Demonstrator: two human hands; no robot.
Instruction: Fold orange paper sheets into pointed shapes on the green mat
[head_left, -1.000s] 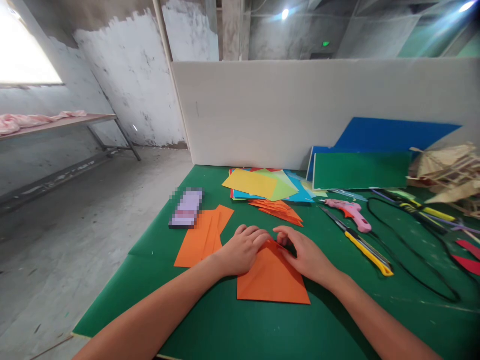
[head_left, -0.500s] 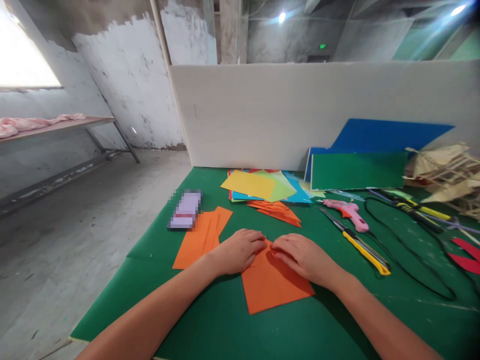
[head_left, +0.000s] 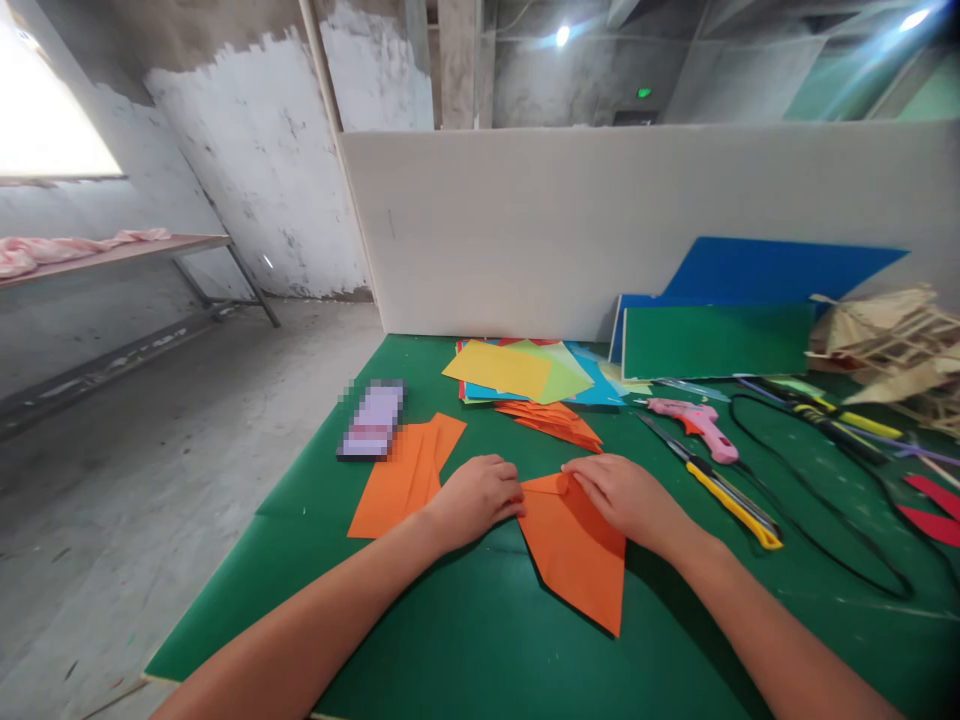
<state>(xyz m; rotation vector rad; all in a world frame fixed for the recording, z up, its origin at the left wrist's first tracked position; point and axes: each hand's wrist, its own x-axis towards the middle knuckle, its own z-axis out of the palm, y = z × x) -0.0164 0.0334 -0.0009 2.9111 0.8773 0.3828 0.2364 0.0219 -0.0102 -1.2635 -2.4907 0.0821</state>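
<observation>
An orange sheet of paper (head_left: 581,555) lies on the green tabletop between my hands, its far edge folded over in a narrow strip. My left hand (head_left: 484,497) is closed at the sheet's far left corner, fingertips against the paper. My right hand (head_left: 616,495) pinches the folded strip near the far right corner. Several flat orange sheets (head_left: 394,485) lie to the left of my left hand. Beyond my hands sits a pile of folded orange papers (head_left: 555,425).
A phone (head_left: 373,420) lies at the left. Coloured paper (head_left: 499,370) is stacked at the back. To the right are a pink glue gun (head_left: 697,425) with a black cord, a yellow utility knife (head_left: 731,500), and a green board (head_left: 716,340) leaning upright.
The orange sheet has turned, its near corner swinging to the right. My right hand has shifted slightly right, and a folded strip now shows along the far edge.
</observation>
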